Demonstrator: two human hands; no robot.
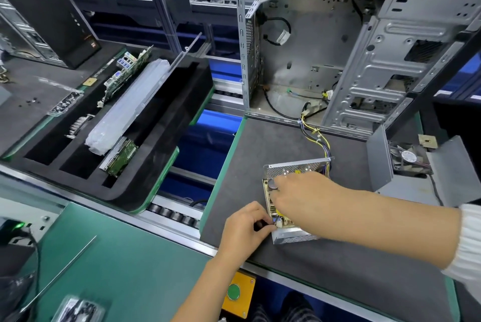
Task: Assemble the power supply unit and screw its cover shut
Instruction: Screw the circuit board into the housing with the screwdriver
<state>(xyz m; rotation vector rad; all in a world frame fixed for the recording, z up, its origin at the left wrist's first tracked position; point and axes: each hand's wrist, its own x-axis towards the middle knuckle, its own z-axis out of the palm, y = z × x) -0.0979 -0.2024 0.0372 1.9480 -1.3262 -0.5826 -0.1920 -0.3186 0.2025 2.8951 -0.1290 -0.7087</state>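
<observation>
The open power supply unit lies on the grey mat, its perforated metal walls and circuit board showing. A bundle of yellow and black wires runs from it into the computer case. My right hand reaches into the unit from the right and covers most of the board. At the unit's near left corner, my left hand pinches a small dark part beside a white connector. The grey metal cover with its fan stands to the right on the mat.
An open computer case stands behind the mat. A black foam tray on the left holds circuit boards and a plastic-wrapped part. Screws in clear packets lie at far left. A yellow box with a green button sits below the bench edge.
</observation>
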